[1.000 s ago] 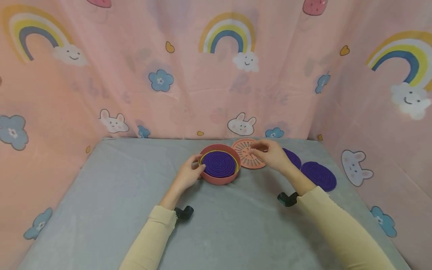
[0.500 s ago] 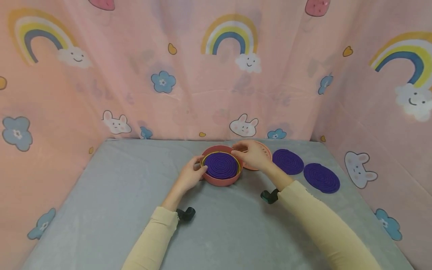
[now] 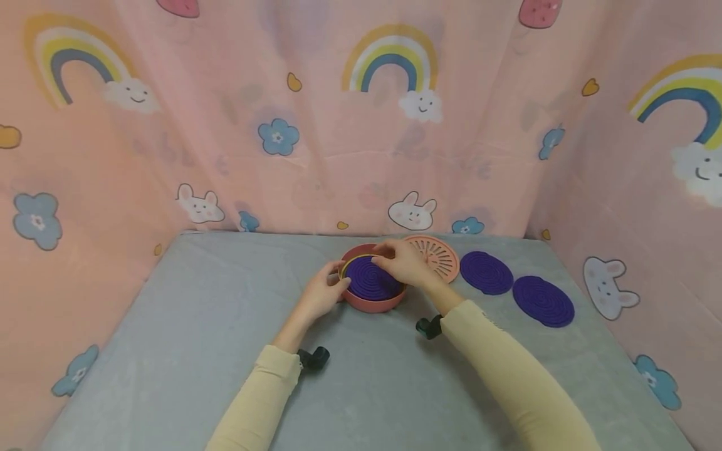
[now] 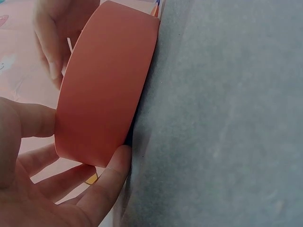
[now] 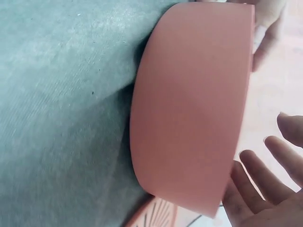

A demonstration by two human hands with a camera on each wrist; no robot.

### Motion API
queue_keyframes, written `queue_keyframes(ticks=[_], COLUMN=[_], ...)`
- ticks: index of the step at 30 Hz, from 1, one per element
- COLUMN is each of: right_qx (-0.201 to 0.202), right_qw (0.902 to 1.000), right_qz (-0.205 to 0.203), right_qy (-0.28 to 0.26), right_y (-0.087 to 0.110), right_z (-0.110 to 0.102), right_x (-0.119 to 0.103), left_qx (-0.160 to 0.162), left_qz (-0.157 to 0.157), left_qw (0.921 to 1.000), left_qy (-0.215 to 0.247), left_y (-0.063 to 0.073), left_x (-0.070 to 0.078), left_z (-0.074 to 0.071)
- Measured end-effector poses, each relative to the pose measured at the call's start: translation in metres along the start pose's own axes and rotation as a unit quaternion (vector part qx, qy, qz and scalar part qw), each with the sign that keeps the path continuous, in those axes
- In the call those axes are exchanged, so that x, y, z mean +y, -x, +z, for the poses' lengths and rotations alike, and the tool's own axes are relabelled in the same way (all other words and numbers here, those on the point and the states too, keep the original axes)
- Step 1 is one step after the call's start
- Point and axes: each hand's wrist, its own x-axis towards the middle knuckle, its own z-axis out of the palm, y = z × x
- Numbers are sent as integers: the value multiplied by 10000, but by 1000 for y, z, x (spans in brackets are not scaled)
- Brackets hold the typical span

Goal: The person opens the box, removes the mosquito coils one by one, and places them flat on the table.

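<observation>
A round pinkish-red container (image 3: 369, 306) stands on the table with a purple spiral coaster (image 3: 369, 282) lying inside it and a yellow edge showing round the coaster. My left hand (image 3: 323, 291) holds the container by its left side. In the left wrist view the thumb is at the rim and the fingers (image 4: 111, 177) lie along the wall (image 4: 106, 80). My right hand (image 3: 403, 263) is over the container's right rim, fingertips right at the coaster. The right wrist view shows the right fingers (image 5: 258, 177) spread loosely beside the rim, nothing between them.
A peach slotted disc (image 3: 445, 258) lies behind the right hand, partly covered by it. Further right lie two more purple spiral coasters, a nearer one (image 3: 486, 273) and an outer one (image 3: 543, 301). Pink printed cloth (image 3: 316, 169) rises behind the grey table (image 3: 214, 313).
My right hand has moved left from over the slotted disc to the container's right rim, uncovering the purple coasters. The left hand stays on the container.
</observation>
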Motion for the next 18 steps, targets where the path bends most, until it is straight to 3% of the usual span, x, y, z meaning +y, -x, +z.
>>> queue_keyframes(ticks=[18], right_qx=[-340], right_qw=[9985], right_qz=[348], right_qy=[233], right_y=[-16], right_z=[26], right_x=[2], left_qx=[-49], left_qz=[4], left_qw=[10000], left_qy=[72], left_y=[1], left_x=[0], left_z=[-2])
